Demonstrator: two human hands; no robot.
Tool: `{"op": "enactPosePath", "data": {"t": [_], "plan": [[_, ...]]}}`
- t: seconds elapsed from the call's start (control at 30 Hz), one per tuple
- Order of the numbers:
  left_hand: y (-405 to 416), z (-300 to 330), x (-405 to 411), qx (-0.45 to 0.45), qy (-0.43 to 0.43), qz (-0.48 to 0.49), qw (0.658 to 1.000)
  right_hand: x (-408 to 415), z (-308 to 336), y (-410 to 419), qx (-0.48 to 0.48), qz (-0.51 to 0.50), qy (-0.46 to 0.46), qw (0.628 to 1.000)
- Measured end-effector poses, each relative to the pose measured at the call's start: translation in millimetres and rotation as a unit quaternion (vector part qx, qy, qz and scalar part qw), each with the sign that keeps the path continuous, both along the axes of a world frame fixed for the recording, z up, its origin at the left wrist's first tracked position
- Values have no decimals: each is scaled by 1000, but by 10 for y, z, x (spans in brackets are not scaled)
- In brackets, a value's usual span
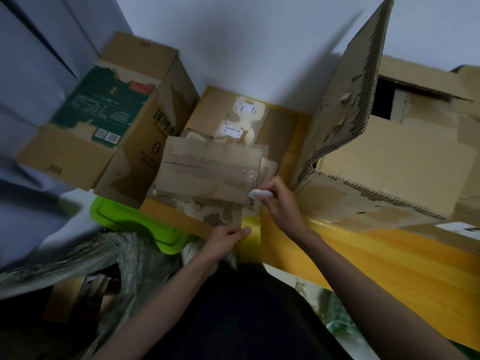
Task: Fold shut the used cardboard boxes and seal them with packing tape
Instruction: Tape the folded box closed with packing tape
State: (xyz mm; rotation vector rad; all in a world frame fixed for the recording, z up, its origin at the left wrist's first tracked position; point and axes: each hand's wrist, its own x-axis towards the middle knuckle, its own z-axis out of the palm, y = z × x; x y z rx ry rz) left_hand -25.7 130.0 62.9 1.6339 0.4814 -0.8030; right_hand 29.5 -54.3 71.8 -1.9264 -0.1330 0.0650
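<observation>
A worn cardboard box (pixel 210 172) lies in front of me with its top flaps folded down and a clear tape strip (pixel 249 175) near its right edge. My right hand (pixel 280 203) grips a small white tool (pixel 259 194) at the box's right front corner. My left hand (pixel 226 240) pinches the front edge of the box, where a yellow tape strip (pixel 250 237) hangs down.
A tall box with a green label (pixel 104 118) stands on the left. A large torn box (pixel 389 152) with a raised flap sits on the right on a yellow surface (pixel 389 261). A green plastic lid (pixel 145 227) and a plastic bag (pixel 104 255) lie lower left.
</observation>
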Motion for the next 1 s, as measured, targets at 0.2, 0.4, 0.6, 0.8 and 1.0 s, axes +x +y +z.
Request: {"op": "enactPosePath", "data": {"t": [0.2, 0.4, 0.6, 0.8, 1.0], "plan": [[45, 61, 38, 10, -6, -18, 1000, -91, 15, -71, -51, -6, -53, 997], [81, 35, 59, 15, -3, -28, 999, -270, -46, -100, -101, 25, -43, 994], [76, 46, 60, -5, 11, -22, 1000, -320, -89, -40, -111, 51, -43, 992], [85, 33, 62, -12, 16, -21, 1000, -273, -116, 22, -140, 42, -32, 989], [107, 29, 55, -26, 25, -17, 999, -221, -140, 67, -163, 65, -18, 984]]}}
